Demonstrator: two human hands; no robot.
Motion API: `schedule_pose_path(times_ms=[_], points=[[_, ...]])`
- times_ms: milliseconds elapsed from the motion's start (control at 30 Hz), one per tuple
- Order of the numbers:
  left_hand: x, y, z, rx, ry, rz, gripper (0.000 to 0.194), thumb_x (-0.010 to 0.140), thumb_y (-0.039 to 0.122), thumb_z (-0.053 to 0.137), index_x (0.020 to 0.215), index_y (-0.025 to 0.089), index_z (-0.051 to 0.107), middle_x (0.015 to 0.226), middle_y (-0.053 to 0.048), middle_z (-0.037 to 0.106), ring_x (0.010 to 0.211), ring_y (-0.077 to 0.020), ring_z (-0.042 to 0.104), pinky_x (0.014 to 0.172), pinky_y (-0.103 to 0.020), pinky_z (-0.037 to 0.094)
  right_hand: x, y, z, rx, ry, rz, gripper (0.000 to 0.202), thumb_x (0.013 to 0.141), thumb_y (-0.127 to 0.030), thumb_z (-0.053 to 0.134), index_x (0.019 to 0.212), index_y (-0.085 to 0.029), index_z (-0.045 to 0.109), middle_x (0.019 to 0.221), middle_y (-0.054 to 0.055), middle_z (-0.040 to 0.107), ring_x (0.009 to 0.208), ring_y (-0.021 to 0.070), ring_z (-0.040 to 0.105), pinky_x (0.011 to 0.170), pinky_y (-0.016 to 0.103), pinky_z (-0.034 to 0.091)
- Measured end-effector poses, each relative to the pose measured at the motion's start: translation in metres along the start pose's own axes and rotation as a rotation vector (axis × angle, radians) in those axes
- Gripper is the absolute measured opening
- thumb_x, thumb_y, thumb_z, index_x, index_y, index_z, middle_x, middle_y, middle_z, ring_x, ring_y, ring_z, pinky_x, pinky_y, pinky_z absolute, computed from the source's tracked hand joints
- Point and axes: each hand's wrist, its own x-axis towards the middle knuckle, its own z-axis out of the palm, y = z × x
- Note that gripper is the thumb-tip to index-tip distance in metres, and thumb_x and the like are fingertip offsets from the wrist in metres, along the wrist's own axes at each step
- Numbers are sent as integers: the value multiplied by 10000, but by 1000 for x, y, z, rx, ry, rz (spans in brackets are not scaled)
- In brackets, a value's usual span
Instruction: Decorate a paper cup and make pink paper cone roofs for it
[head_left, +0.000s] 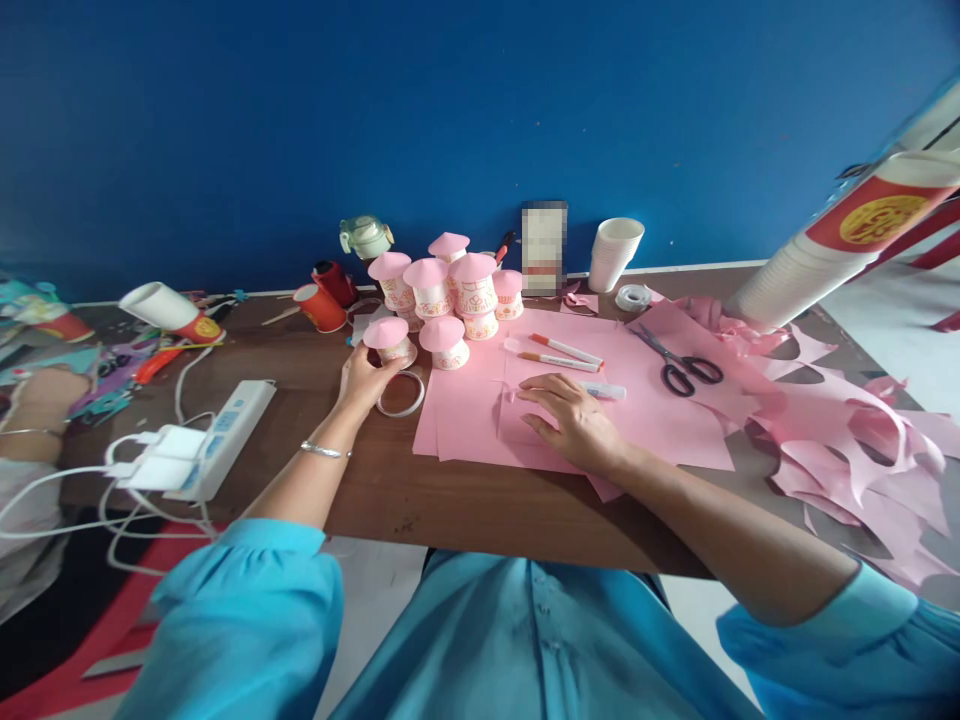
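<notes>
Apparently to steady it, the left hand (pixel 365 380) grasps 1 paper house (pixel 386 334), a white ring (pixel 401 412) beside that grip; the right hand (pixel 576 420) lies loosely spread on pink paper (pixel 465 430).

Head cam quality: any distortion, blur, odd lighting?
Head view: tall cup stack at the right edge looks stretched, likely wide-angle distortion; co-worker's hand at far left is soft; pink-roofed cups read clearly; upright panel behind them is pixelated; blue wall darkens toward the top.
</notes>
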Motion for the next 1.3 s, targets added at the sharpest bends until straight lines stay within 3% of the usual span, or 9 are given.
schedule_pose_path(times_ms=[433,700,1000,1300], points=[[7,12,14,57,-46,21,713,676,542,882,1276,213,682,1277,-134,752,1240,-392,676,1043,-493,525,-2,5,3,6,-81,-1,313,934,-127,585,1214,-196,707,1233,141,728,1160,316,672,993,547,593],[5,5,13,-9,-82,42,686,661,384,891,1284,214,660,1273,-119,751,1229,-368,679,1050,-469,530,-2,7,5,26,-92,-4,323,956,-165,574,1239,-217,721,1210,133,737,1166,314,674,991,555,602],[4,1,9,-122,-122,41,546,708,337,806,1214,161,701,1196,-117,781,1128,-320,727,994,-421,572,-2,6,4,17,-100,-15,326,929,-114,580,1211,-186,727,1222,144,734,1167,313,666,1003,546,599],[6,-3,7,-154,-148,76,467,733,276,742,1178,142,702,1213,-121,777,1130,-303,725,1049,-429,558,0,6,1,13,-116,-15,325,940,-132,563,1209,-199,731,1215,135,739,1163,305,675,986,538,612]])
